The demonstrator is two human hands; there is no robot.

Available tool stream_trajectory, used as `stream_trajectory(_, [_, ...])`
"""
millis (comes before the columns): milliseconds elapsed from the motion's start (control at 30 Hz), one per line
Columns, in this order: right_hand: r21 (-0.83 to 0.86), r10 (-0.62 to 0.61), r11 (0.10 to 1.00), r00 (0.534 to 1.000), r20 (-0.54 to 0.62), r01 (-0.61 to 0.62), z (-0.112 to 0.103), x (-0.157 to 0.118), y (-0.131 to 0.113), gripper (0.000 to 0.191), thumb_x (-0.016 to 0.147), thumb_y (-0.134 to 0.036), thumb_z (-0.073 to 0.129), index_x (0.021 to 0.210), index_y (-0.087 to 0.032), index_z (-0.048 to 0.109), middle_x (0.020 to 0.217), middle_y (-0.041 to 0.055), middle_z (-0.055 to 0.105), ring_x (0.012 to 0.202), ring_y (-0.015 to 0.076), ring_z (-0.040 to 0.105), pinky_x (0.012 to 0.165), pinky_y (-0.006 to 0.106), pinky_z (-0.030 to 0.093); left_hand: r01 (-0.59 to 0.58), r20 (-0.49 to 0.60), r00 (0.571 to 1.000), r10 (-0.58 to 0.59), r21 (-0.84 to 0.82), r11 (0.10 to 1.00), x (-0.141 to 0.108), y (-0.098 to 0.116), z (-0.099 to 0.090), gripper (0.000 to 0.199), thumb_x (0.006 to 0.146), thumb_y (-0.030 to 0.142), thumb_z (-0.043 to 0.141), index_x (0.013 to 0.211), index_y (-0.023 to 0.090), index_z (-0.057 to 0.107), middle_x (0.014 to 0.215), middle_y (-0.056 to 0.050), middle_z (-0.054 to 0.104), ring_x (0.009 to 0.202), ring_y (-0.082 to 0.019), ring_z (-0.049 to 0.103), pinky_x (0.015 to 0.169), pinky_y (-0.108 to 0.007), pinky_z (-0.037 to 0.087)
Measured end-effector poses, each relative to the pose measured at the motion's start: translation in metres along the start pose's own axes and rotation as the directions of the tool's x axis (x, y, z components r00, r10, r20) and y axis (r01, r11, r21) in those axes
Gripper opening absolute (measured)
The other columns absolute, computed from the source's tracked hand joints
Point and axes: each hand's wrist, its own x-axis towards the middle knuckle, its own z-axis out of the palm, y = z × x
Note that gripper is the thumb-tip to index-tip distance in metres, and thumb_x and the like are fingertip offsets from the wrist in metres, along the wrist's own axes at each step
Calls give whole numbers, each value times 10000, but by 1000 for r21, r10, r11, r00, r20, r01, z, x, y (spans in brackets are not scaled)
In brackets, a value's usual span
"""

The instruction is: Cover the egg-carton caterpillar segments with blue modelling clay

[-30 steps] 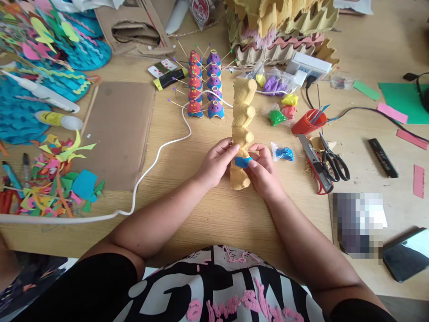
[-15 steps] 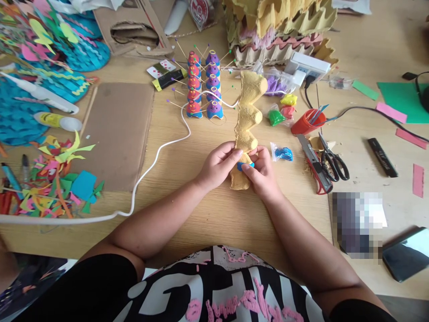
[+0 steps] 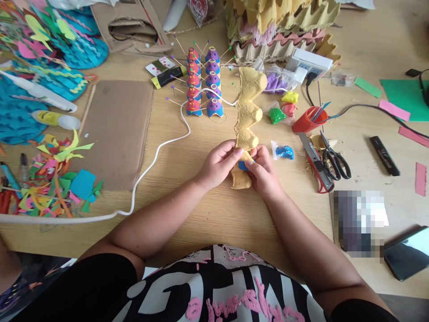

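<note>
A yellow egg-carton strip [image 3: 248, 109] with several bumps is held upright over the table. My left hand [image 3: 219, 164] pinches its left edge, thumb on top. My right hand [image 3: 265, 172] grips the right side, its thumb against a flat piece of blue clay [image 3: 244, 166] on the lower part of the strip. A small bag of blue clay [image 3: 284, 152] lies to the right of my right hand. Beyond my hands stand a red-and-blue bumpy figure [image 3: 193, 106] and a purple-and-blue one [image 3: 214, 106], both with faces and pins.
A white cable [image 3: 157, 154] crosses the table on the left, near a cardboard sheet [image 3: 115, 134] and paper scraps [image 3: 63, 179]. Rightward are a red cup [image 3: 306, 120], a box cutter [image 3: 317, 165], scissors [image 3: 336, 162] and a phone [image 3: 407, 255]. Egg cartons [image 3: 275, 49] are stacked behind.
My right thumb has shifted slightly on the blue clay, which now looks flatter against the strip. Both hands keep their hold, and the camera view has moved a little.
</note>
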Motion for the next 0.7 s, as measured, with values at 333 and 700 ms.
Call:
stream_trajectory(333, [131,53,990,997,48,-58,-4,5,-7,537,792,-521,981,955,-287,526,843,-62,607,729,136,578,681,277,501,117,-29,992,-126,-212,970,0,-6,1,446,920,633,877,1088,223,822,930,-4,792,845,-138,699,788,-250,547])
stream_trajectory(700, [125,37,991,999,5,-37,-1,4,-5,556,822,-678,937,948,-289,560,816,-58,590,714,144,580,648,286,516,253,-20,957,-290,-432,866,2,1,6,398,844,529,971,985,216,771,822,29,760,730,-122,700,685,-234,550])
